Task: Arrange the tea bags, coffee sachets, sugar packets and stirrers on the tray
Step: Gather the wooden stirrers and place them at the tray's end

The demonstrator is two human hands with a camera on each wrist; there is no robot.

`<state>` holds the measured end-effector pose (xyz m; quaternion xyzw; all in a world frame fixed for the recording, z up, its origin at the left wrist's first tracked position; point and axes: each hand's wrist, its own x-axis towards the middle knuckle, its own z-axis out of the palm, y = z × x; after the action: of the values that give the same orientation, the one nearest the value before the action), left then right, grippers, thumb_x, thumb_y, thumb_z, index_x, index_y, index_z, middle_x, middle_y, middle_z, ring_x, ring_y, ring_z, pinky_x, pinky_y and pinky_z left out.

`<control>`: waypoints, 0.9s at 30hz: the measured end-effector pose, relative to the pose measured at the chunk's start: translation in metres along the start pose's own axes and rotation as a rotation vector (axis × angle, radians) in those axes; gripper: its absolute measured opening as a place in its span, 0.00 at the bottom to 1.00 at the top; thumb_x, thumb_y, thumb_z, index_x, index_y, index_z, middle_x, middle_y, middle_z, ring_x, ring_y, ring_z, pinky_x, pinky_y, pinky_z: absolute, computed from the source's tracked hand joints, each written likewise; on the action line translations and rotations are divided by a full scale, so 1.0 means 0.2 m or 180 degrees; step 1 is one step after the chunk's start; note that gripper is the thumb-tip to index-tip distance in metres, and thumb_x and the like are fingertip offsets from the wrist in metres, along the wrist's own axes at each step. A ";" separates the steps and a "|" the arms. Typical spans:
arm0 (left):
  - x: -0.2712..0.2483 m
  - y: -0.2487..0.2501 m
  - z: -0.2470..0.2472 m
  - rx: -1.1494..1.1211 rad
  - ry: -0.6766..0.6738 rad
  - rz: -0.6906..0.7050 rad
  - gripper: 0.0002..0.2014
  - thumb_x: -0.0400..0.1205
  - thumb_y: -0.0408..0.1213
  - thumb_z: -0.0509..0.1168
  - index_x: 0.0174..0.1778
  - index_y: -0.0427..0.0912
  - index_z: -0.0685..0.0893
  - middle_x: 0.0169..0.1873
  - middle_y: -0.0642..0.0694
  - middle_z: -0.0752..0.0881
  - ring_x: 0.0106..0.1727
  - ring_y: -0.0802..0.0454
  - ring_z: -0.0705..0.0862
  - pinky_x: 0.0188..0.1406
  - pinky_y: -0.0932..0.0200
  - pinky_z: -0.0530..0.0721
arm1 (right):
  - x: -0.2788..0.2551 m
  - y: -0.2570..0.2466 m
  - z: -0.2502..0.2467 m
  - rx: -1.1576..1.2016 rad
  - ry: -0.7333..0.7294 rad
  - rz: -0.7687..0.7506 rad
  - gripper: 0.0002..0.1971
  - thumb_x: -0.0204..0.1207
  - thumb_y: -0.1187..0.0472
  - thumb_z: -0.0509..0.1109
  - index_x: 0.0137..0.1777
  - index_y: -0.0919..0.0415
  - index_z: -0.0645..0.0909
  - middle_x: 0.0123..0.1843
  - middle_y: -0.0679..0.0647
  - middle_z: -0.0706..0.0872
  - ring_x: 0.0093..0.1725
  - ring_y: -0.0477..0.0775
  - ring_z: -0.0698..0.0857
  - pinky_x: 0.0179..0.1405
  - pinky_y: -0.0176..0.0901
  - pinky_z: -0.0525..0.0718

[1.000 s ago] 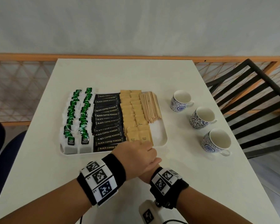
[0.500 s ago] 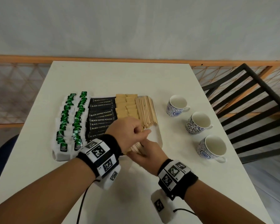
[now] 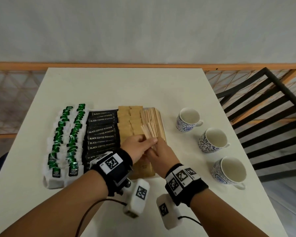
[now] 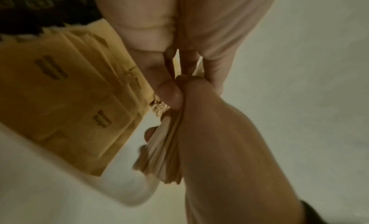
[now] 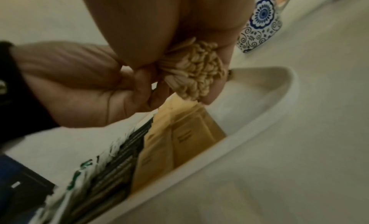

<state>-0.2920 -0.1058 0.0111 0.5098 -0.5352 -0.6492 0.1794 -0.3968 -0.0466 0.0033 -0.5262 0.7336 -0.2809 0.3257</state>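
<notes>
A white tray (image 3: 47, 183) holds rows of green tea bags (image 3: 65, 137), black coffee sachets (image 3: 101, 132), brown sugar packets (image 3: 126, 120) and a pile of wooden stirrers (image 3: 154, 122) at its right. Over the tray's near right part my left hand (image 3: 140, 146) and right hand (image 3: 162, 152) meet. Together they grip a bundle of stirrers (image 5: 193, 69). In the left wrist view the bundle (image 4: 161, 154) lies along my right hand above the sugar packets (image 4: 79, 109). The right wrist view shows the stick ends bunched between curled fingers of both hands.
Three blue-patterned cups (image 3: 189, 119) (image 3: 214, 140) (image 3: 229, 170) stand in a slanting line right of the tray. A black slatted chair (image 3: 272, 117) is beyond the table's right edge. An orange railing (image 3: 109, 65) runs behind the table.
Both hands have moved from the tray's near edge forward over the tray, toward the pile of stirrers, holding the bundle between them.
</notes>
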 end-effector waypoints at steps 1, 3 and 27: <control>0.02 -0.01 0.01 0.0005 0.0016 -0.0044 0.12 0.79 0.47 0.69 0.50 0.43 0.88 0.44 0.45 0.91 0.47 0.47 0.90 0.52 0.48 0.88 | 0.01 0.02 0.01 -0.0334 0.0039 0.0070 0.07 0.79 0.51 0.57 0.46 0.53 0.70 0.44 0.53 0.82 0.40 0.55 0.82 0.35 0.43 0.78; 0.06 -0.02 0.02 0.0003 0.0012 -0.0094 0.09 0.80 0.46 0.69 0.47 0.45 0.87 0.45 0.44 0.91 0.49 0.46 0.89 0.57 0.46 0.86 | 0.04 0.05 0.03 -0.0799 0.0110 0.0119 0.09 0.80 0.51 0.54 0.48 0.55 0.68 0.46 0.55 0.81 0.42 0.58 0.81 0.37 0.46 0.75; 0.12 -0.09 0.05 0.0929 0.0202 0.0072 0.05 0.78 0.42 0.68 0.46 0.50 0.89 0.38 0.45 0.89 0.42 0.44 0.88 0.48 0.41 0.87 | 0.03 0.09 0.00 -0.0839 0.0048 0.0556 0.22 0.82 0.49 0.58 0.73 0.55 0.65 0.67 0.56 0.77 0.59 0.59 0.82 0.56 0.51 0.81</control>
<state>-0.3048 -0.1127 -0.0168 0.5447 -0.6237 -0.5460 0.1275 -0.4097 -0.0472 -0.0120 -0.4964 0.8095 -0.1568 0.2716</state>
